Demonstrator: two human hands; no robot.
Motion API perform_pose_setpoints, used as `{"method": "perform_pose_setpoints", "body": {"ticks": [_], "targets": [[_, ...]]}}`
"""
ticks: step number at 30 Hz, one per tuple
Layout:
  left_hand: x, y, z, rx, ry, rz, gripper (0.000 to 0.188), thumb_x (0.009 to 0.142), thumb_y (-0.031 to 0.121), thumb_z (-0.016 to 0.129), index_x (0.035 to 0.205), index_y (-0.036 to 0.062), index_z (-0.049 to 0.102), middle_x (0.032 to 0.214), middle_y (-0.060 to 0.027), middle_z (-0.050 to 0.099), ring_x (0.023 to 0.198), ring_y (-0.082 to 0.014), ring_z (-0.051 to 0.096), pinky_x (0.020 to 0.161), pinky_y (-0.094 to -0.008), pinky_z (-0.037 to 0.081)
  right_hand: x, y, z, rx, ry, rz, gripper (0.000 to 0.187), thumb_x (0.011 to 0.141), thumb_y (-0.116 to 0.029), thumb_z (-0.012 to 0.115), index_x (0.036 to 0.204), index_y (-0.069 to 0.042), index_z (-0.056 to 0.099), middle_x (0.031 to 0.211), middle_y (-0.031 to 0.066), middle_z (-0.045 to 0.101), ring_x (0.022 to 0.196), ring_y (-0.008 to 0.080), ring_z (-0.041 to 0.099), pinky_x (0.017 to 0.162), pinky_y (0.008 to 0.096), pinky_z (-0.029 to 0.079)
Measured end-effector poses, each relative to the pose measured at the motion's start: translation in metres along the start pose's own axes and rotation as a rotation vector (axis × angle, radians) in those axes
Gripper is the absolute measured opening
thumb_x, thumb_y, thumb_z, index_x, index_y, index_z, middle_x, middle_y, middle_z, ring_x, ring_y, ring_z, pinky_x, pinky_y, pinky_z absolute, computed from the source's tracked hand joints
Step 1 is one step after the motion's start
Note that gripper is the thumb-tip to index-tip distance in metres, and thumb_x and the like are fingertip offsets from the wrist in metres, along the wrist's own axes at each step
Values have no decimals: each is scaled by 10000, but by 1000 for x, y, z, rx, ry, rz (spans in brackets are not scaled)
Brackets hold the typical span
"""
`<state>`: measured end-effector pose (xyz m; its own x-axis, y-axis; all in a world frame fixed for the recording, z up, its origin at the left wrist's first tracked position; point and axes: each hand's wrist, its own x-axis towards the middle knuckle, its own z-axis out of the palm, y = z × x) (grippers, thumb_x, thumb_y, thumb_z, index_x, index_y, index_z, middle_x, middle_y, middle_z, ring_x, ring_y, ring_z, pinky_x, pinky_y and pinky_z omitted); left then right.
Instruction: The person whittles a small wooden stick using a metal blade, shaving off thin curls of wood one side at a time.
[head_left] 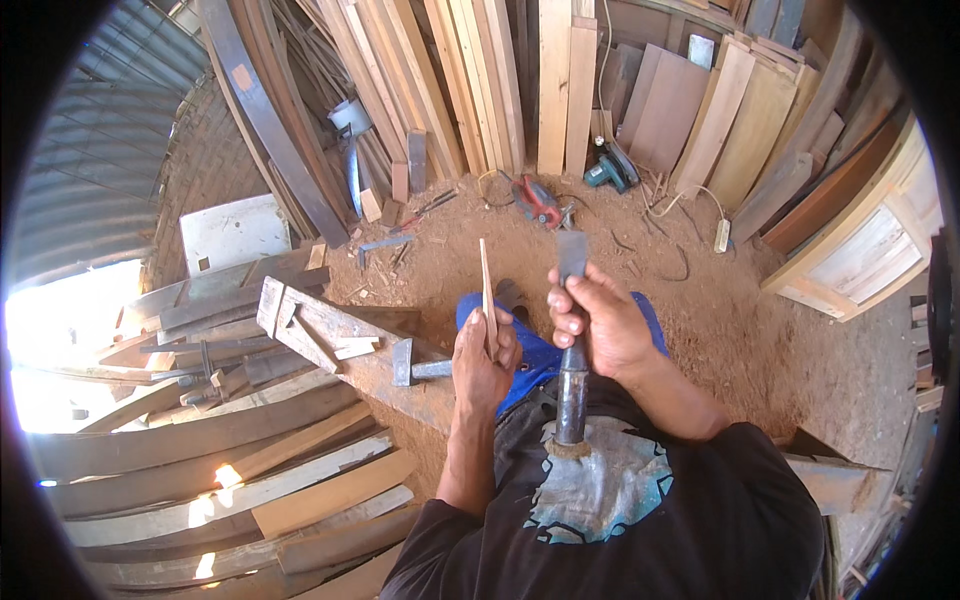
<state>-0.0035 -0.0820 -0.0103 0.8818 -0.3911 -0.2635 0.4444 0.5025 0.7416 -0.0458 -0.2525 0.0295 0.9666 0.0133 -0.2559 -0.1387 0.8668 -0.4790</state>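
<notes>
My left hand [483, 365] is closed round a thin pointed sliver of wood [486, 272], held upright with its tip away from me. In my right hand [612, 325] is a wide-bladed chisel [572, 248]. Its flat blade points up and away, and its dark handle runs down toward my shirt. Beside my left wrist, a hammer [403, 362] lies on a worn wooden plank bench [400, 398], its handle partly hidden behind the hand. Small wood offcuts [308, 345] rest on the bench's far left end.
Boards [330, 490] are piled at the left. Long planks [480, 80] lean along the back. On the sawdust floor lie a red power tool [537, 203], a teal circular saw [608, 172] and a power socket [722, 236]. A panelled wooden door [865, 255] stands at right.
</notes>
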Motion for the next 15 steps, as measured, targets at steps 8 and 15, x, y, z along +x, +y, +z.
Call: {"method": "perform_pose_setpoints", "body": {"ticks": [8, 15], "targets": [[11, -5, -5, 20, -110, -31, 348, 1035, 303, 334, 917, 42, 530, 562, -18, 435, 442, -88, 338, 418, -226, 287, 0, 21, 14, -61, -23, 103, 161, 984, -213, 475, 1052, -70, 500, 759, 27, 526, 529, 92, 472, 496, 289, 448], [-2, 11, 1, 594, 17, 207, 352, 1031, 302, 386, 1005, 18, 591, 867, -36, 628, 731, -111, 572, 636, -245, 462, -15, 50, 35, -210, -99, 232, 170, 1011, -225, 420, 1044, -63, 461, 733, -5, 460, 485, 51, 412, 459, 248, 408]]}}
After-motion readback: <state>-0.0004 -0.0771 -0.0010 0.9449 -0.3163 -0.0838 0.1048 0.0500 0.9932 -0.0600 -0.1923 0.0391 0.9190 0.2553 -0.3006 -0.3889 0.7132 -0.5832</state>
